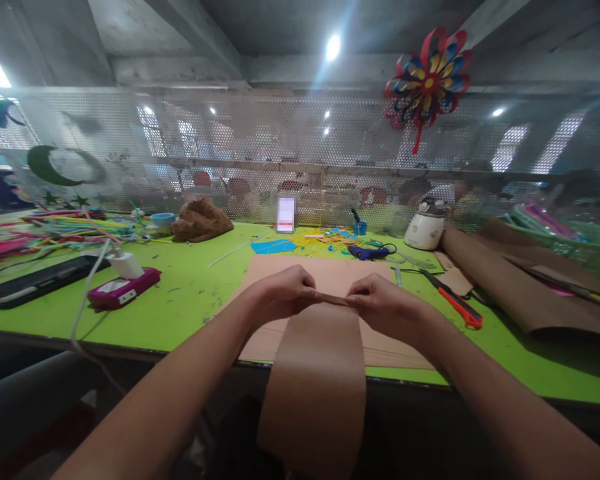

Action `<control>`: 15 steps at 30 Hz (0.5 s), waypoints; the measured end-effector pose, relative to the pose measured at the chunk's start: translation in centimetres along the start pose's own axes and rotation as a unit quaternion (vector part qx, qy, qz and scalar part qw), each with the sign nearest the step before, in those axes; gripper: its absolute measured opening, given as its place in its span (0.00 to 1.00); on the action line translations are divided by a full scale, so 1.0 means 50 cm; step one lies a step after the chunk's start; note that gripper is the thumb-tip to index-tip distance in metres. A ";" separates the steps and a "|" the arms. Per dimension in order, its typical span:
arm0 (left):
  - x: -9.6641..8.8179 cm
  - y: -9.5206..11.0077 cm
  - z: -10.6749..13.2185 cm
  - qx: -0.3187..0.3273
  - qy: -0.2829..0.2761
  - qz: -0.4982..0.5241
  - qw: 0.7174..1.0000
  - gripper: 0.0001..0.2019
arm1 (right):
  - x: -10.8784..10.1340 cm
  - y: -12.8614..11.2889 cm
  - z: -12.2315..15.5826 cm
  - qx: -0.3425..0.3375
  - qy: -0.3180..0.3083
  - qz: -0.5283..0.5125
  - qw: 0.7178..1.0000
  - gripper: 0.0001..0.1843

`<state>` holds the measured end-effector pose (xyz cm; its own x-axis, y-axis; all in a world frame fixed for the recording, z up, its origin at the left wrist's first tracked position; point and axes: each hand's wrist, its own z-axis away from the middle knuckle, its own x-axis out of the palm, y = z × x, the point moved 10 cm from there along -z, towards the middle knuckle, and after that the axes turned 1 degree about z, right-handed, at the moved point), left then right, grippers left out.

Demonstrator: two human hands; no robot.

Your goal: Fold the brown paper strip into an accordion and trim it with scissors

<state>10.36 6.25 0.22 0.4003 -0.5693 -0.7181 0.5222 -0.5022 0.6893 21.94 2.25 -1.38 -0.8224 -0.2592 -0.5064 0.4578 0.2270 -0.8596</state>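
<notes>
A strip of brown paper [313,380] hangs down over the near edge of the green table [190,300] toward me. My left hand [285,293] pinches its top edge at the left, fingers closed. My right hand [385,307] pinches the same top edge at the right, fingers closed. The two hands nearly touch at the middle of the strip. Under them a larger brown sheet [330,277] lies flat on the table.
An orange utility knife [457,300] lies right of the sheet, beside rolled brown paper [510,287]. A blue glue gun [367,252], paper scraps, a white pot [426,227] and an upright phone [286,213] stand behind. Left: a pink box [123,288], coloured straws, a dark tablet [35,281].
</notes>
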 end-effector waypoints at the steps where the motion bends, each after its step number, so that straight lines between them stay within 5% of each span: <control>1: -0.004 -0.003 0.001 -0.004 0.003 0.000 1.000 0.20 | -0.002 0.002 -0.001 -0.001 -0.001 -0.001 1.000 0.12; 15: -0.022 -0.025 -0.012 0.032 -0.018 -0.018 0.999 0.12 | -0.022 -0.012 -0.016 -0.017 -0.032 0.090 0.995 0.09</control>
<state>9.74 7.91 0.07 0.3552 -0.5727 -0.7388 0.4859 -0.5621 0.6693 22.32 3.14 -0.27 -0.7048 -0.2712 -0.6555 0.5828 0.3055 -0.7530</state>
